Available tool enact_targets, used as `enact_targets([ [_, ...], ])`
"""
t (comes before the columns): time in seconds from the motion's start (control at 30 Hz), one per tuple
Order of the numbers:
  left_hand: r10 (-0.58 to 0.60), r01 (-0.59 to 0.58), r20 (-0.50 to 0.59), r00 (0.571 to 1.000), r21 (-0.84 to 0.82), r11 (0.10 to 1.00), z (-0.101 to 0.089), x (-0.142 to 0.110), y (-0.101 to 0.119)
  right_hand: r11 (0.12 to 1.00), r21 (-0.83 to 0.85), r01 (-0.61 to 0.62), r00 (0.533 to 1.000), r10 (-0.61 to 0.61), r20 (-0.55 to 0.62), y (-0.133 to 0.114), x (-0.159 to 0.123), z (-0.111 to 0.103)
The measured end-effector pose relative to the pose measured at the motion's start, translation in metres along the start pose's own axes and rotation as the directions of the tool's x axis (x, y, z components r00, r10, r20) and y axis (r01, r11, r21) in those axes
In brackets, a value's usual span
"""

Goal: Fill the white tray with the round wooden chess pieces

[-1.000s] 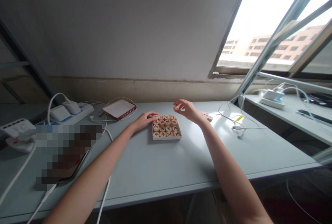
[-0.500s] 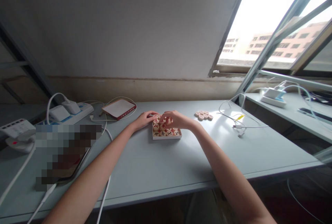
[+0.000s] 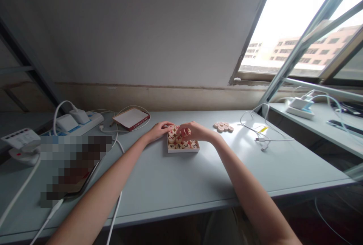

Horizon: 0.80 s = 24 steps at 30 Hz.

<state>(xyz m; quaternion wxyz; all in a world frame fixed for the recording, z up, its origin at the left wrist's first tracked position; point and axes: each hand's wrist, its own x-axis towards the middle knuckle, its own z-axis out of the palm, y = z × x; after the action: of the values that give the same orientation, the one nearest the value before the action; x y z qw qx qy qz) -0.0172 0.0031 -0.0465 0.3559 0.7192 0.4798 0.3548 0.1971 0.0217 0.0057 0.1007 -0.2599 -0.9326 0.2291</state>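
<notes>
A shallow white box (image 3: 183,151) stands on the desk, filled with round wooden Chinese chess pieces (image 3: 178,146). Black characters mark the near row, and red ones show on those behind it. My left hand (image 3: 157,131) curves around the box's far left corner, gripping its side. Over the right part of the box, my right hand (image 3: 193,129) bends its fingers down onto the red-marked pieces. The fingers look pinched together, but whatever is between them is hidden. Several more pale round pieces (image 3: 223,126) lie face down on the desk, right of the box.
A red-sided box lid (image 3: 132,119) lies upturned at the back left. White charging cables (image 3: 262,139) lie loose at the right. A power strip with chargers (image 3: 85,118) and a blurred-out device (image 3: 75,169) occupy the left. The wall closes off the desk's back.
My right hand's fingers have shifted slightly over the red-marked pieces. The left hand stays at the box's corner. The whole view has moved a little.
</notes>
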Motion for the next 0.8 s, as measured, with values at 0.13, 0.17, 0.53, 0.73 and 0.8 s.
enact_targets([
  [0.13, 0.007, -0.007, -0.002, 1.000, 0.005, 1.000, 0.000, 0.000, -0.001, 1.000, 0.007, 0.002, 1.000, -0.002, -0.011, -0.001, -0.001, -0.001],
  [0.17, 0.008, -0.007, -0.001, 1.000, 0.006, 1.000, 0.000, 0.000, -0.001, 1.000, 0.006, 0.004, 1.000, -0.004, -0.014, -0.001, -0.001, -0.001],
  [0.53, -0.005, 0.005, -0.007, 1.000, -0.017, 1.000, 0.001, 0.001, -0.002, 1.000, -0.022, 0.006, 0.996, -0.008, -0.085, 0.005, -0.002, -0.007],
  [0.73, -0.017, 0.018, 0.009, 1.000, -0.046, 0.999, 0.000, 0.002, -0.006, 0.829, -0.333, -0.449, 0.795, 0.202, -0.572, 0.052, -0.027, -0.012],
  [0.8, -0.033, 0.033, 0.004, 0.999, -0.052, 0.998, 0.000, 0.003, -0.008, 0.684, -0.416, -0.599, 0.736, 0.267, -0.622, 0.075, -0.045, -0.005],
])
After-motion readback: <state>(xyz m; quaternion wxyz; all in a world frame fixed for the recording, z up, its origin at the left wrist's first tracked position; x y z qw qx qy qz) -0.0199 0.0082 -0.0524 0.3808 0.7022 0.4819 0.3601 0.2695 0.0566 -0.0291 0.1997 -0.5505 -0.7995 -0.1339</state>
